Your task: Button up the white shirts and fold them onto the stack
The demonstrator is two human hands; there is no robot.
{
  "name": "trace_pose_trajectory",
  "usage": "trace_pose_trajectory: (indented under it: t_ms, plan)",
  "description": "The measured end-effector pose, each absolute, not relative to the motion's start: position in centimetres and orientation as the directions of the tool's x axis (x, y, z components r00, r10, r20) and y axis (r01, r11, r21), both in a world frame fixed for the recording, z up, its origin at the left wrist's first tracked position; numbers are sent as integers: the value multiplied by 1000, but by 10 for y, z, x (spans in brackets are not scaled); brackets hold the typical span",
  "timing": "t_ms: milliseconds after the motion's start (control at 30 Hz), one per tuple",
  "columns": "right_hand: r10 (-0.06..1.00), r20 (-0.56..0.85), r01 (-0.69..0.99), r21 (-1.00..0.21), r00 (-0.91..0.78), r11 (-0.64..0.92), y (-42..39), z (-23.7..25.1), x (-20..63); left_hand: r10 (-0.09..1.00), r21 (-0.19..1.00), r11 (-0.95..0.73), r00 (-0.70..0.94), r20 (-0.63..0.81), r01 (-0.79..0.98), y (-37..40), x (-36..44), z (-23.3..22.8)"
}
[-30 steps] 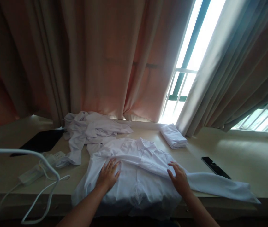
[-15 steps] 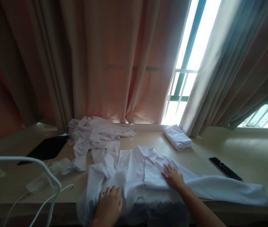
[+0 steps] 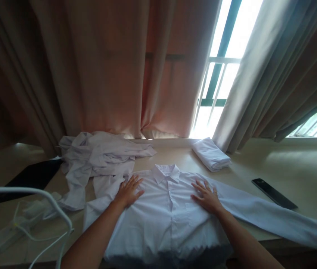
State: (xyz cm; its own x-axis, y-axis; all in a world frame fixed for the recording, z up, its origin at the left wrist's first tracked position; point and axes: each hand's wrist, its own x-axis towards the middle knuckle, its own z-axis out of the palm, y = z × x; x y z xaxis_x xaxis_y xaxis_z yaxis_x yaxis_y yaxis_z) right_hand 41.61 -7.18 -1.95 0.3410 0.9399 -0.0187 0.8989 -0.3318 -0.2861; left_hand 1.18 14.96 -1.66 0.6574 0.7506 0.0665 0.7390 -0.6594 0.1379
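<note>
Both hands have shifted up the white shirt [image 3: 164, 213] since half a second ago: the left hand [image 3: 129, 191], which lay low near the hem, is now high on the chest, and the garment lies flatter, its front smoothed out.

That shirt is spread face up on the worktop [image 3: 301, 164] at the 6 o'clock side of the view, collar pointing to 12 o'clock, hem hanging over the near edge, one long sleeve trailing out toward 4 o'clock. Left hand rests at 10 o'clock from the button line, right hand [image 3: 207, 196] at 2 o'clock from it, each just below a shoulder. Fingers are spread and palms lie flat on the cloth, gripping nothing; placed this way they seem to be pressing the fabric flat and keeping it square. Both forearms reach forward from the bottom edge, roughly mirrored.

At 11 o'clock a crumpled pile of white garments [image 3: 99, 157] touches the shirt's shoulder. A folded white shirt [image 3: 211, 154] sits at 1 o'clock near the curtain [image 3: 105, 67], and a dark remote [image 3: 274, 193] lies at 3 o'clock. White cables [image 3: 32, 220] lie at 8 o'clock.
</note>
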Motion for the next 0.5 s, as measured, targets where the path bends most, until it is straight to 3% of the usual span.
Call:
trace_pose_trajectory:
  t_ms: [133, 267, 367, 500]
  plan:
    - [907, 65, 836, -419, 416, -354, -52, -25, 444, 714, 158, -694, 700, 27, 702, 165, 8, -11]
    - [908, 50, 836, -414, 415, -359, -39, -16, 443, 725, 136, -677, 687, -39, 723, 167, 20, 6]
    - [899, 110, 852, -384, 424, -355, -47, 1, 416, 726, 72, -687, 679, 109, 723, 140, 33, 25]
    - [879, 326, 917, -312, 348, -247, -89, 18, 361, 657, 66, -740, 699, 282, 669, 64, 34, 40]
